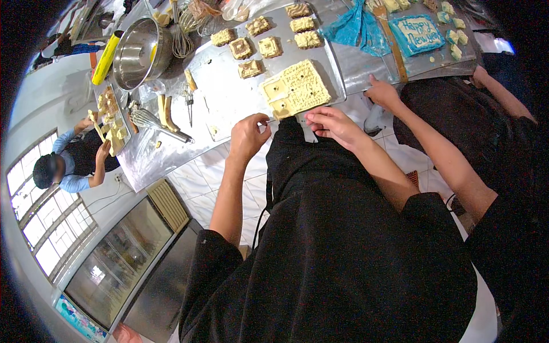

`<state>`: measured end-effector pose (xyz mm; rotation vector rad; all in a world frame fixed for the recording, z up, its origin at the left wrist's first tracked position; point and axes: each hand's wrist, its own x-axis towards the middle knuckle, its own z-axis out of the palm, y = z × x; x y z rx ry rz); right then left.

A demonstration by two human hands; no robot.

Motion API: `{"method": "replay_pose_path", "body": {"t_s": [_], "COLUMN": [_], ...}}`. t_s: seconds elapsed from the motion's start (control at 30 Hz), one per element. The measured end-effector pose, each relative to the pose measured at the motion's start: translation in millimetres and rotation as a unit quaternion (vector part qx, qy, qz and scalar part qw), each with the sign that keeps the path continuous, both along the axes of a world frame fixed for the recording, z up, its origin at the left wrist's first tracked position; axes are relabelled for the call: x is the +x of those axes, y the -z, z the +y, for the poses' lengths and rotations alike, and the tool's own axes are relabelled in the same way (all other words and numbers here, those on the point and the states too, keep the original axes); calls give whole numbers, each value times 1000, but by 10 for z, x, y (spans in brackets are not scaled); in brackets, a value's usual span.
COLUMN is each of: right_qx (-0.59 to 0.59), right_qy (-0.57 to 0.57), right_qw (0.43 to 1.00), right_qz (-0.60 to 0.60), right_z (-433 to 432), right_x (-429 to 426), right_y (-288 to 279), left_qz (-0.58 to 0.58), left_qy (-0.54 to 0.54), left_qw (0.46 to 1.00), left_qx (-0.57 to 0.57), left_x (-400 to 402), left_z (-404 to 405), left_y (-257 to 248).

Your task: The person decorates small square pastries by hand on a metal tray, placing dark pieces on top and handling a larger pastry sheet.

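A rectangular cake with pale yellow piped cream (pixel 306 85) sits at the near edge of a metal tray (pixel 227 103). Small dark bits dot its top, and two smoother framed patches lie on its left side. My left hand (pixel 248 136) is beside the cake's near left corner, thumb and forefinger curled together; whether something thin is between them is unclear. By the near right edge is my right hand (pixel 336 126), its fingertips drawn close together, with any small item hidden. Several small cream-topped cake pieces (pixel 269 46) stand farther back on the tray.
Left of the tray lie a balloon whisk (pixel 158 124), a steel bowl (pixel 139 53) and a yellow roll (pixel 106 58). Rightward are a blue piping bag (pixel 358 28), a wooden spatula (pixel 392 43) and a blue-edged cake bearing writing (pixel 418 34). A co-worker's hand (pixel 383 92) is close on the right.
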<state>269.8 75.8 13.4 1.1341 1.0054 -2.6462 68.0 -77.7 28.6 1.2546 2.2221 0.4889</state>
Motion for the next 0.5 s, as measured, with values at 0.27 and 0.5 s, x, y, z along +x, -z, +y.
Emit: {"method": "replay_pose_path", "body": {"t_s": [0.27,0.5], "right_qx": [-1,-6], "right_qy": [5,6], "right_qw": [1000,1000], "right_qz": [-9,2], "right_z": [-20,-61], "right_x": [-2,2], "right_y": [7,69], "left_qz": [7,-12], "left_qy": [13,5], "left_qw": [1000,999], "left_qx": [3,30], "left_x": [25,62], "left_z": [-7,29], "left_y": [24,17]}}
